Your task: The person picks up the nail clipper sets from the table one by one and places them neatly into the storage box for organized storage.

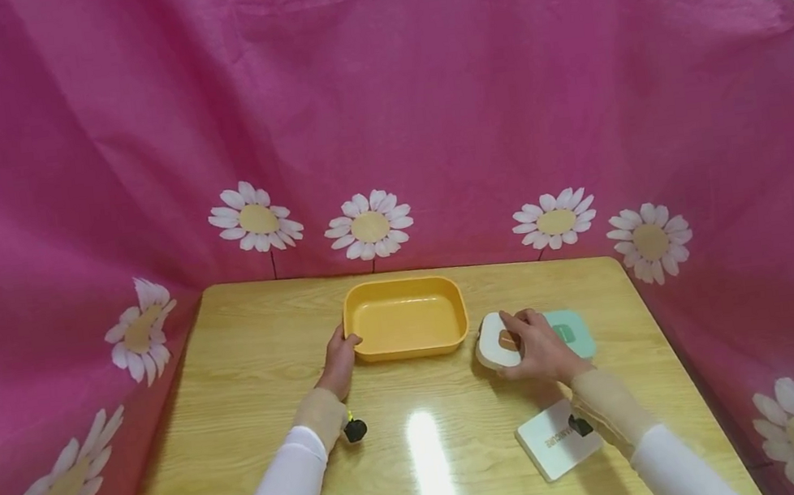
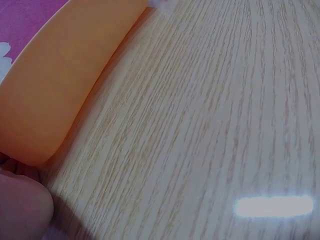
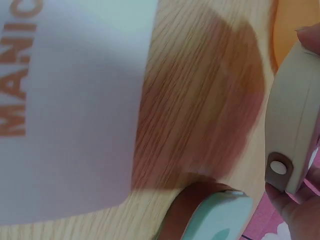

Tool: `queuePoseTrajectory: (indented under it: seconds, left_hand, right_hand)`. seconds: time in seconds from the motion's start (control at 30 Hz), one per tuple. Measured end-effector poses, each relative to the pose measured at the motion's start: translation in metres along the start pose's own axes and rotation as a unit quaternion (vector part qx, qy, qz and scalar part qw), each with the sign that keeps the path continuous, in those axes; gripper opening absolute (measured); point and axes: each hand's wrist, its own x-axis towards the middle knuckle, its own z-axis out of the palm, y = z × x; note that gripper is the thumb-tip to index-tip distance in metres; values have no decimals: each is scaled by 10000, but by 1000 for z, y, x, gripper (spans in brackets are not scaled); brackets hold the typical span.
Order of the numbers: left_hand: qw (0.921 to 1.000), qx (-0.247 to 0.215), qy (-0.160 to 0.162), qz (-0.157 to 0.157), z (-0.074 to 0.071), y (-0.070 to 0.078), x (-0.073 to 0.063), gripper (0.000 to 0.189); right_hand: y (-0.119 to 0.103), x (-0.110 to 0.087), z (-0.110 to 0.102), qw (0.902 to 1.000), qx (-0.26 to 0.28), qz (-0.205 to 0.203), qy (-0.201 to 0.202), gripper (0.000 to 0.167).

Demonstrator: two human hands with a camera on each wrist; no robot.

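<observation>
A yellow rectangular tray [image 1: 412, 352] stands near the back of the table. At its front left corner my left hand [image 1: 337, 366] grips the wall, the thumb at the rim. To the tray's right, my right hand [image 1: 544, 351] holds a white rounded-square case [image 1: 494, 343] with a brown label, fingers on opposite edges. The right wrist view shows the case's side [image 3: 292, 105] raised off the table, with a brown snap tab [image 3: 278, 170]. Beyond that hand a mint green case [image 1: 579, 333] lies partly hidden.
A flat white box [image 1: 553, 444] lettered "MANICURE" lies under the right forearm, partly covered by it. Pink cloth [image 1: 426, 113] with daisies hangs around the wooden table [image 1: 259, 459]. A bright light reflection shows at the table's front middle.
</observation>
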Motion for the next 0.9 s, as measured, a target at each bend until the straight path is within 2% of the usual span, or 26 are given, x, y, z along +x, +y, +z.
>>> queuePoseTrajectory:
  seconds: [0.3,0.53,0.9]
  left_hand:
    - [9994,-300,-72,179,-3,3,-4,71]
    - [9987,-465,-167,116,-3,0,-5,78]
    - [9993,-323,-73,173,-5,-2,-2,81]
  right_hand:
    - [-18,5,-4,9978,219,513,357,114]
    - [-34,14,-5,9949,143,682,734,109]
    - [-62,29,-6,9898,224,1006,980,101]
